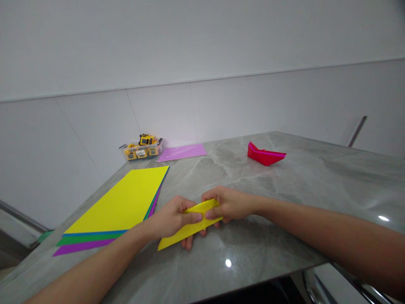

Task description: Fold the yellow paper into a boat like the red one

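A folded piece of yellow paper (183, 233) is held just above the table near its front edge. My left hand (175, 217) is closed on its left part, thumb on top and fingertips showing underneath. My right hand (223, 204) pinches the right part, with its thumb almost touching the left one at a crease in the middle. The paper slants down to the left, where a pointed corner sticks out. Some of the fingers behind the paper are hidden.
Left of my hands lies a fanned stack of coloured sheets (126, 200), yellow on top. A red folded paper boat (267, 158) sits farther back at right. By the wall are a clear box of yellow toy vehicles (142, 151) and a pink sheet (183, 152) on the grey table (303, 181).
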### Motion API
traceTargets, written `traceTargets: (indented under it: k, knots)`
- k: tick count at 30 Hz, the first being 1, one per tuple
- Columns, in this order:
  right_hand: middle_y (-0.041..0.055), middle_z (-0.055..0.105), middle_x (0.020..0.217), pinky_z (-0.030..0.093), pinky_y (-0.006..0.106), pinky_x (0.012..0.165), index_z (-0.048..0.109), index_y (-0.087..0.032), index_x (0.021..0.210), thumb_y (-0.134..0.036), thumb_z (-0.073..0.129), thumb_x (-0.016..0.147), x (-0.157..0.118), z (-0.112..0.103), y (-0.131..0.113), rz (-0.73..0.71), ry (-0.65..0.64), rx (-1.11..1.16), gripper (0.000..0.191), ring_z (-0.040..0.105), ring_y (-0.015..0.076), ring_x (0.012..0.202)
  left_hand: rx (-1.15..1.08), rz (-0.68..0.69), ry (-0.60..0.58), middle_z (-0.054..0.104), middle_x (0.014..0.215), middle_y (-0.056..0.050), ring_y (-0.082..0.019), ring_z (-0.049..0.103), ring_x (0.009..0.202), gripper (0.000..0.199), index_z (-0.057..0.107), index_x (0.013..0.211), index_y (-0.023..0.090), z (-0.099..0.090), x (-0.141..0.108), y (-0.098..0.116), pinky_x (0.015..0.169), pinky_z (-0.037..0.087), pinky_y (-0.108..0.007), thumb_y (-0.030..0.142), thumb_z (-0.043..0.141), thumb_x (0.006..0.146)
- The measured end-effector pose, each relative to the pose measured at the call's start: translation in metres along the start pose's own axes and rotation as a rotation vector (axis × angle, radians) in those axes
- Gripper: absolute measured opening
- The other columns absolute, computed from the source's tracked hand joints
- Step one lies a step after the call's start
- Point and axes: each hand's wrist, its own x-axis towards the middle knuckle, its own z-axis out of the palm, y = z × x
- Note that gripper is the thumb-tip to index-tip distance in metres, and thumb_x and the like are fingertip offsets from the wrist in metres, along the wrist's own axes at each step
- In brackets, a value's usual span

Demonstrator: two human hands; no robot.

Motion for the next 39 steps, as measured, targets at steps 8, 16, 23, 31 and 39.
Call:
traceTargets:
  k: [8,16,23,31,39]
  knots:
    - [-0.0011,0.059,0.055,0.031,0.014,0.028,0.052,-0.015,0.079,-0.053,0.041,0.089,0.004,-0.009,0.005,-0.007,-0.074,0.05,0.041,0.04,0.0051,0.03,-0.022,-0.107,0.03,0.068,0.082,-0.011,-0.013,0.061,0.043,0.043,0.063,0.094,0.008,-0.004,0.005,0.0,0.038,0.046,-0.02,0.048,0.05,0.084]
    - [0.0001,0.06,0.053,0.031,0.017,0.027,0.055,-0.013,0.081,-0.05,0.045,0.086,0.006,-0.023,0.002,-0.005,0.232,-0.024,0.038,0.041,0.0069,0.028,0.135,0.041,0.524,0.068,0.071,-0.009,-0.012,0.058,0.043,0.048,0.06,0.084,0.01,-0.02,0.009,-0.003,0.042,0.046,-0.022,0.056,0.045,0.081]
    - [-0.0028,0.051,0.048,0.03,0.017,0.029,0.05,-0.016,0.074,-0.042,0.038,0.091,0.006,-0.015,0.004,0.048,0.21,-0.076,0.033,0.042,0.0076,0.032,0.214,0.05,0.57,0.066,0.058,-0.005,-0.011,0.053,0.039,0.044,0.058,0.068,0.013,-0.016,0.006,-0.001,0.04,0.041,-0.02,0.053,0.045,0.081]
    - [-0.004,0.046,0.05,0.036,0.017,0.034,0.047,-0.017,0.069,-0.034,0.037,0.092,0.013,-0.013,0.01,-0.059,0.367,-0.186,0.031,0.048,0.0089,0.039,0.271,0.086,0.603,0.061,0.051,-0.003,-0.014,0.056,0.042,0.041,0.059,0.068,0.013,-0.02,0.003,0.001,0.045,0.043,-0.022,0.047,0.043,0.083]
    - [0.0002,0.055,0.053,0.034,0.019,0.043,0.056,-0.014,0.07,-0.037,0.035,0.092,0.009,-0.032,0.013,-0.131,0.49,-0.473,0.038,0.051,0.0098,0.044,0.402,0.247,0.748,0.064,0.068,-0.002,-0.017,0.063,0.063,0.032,0.061,0.085,0.015,-0.019,0.007,-0.004,0.057,0.045,-0.024,0.042,0.044,0.087]
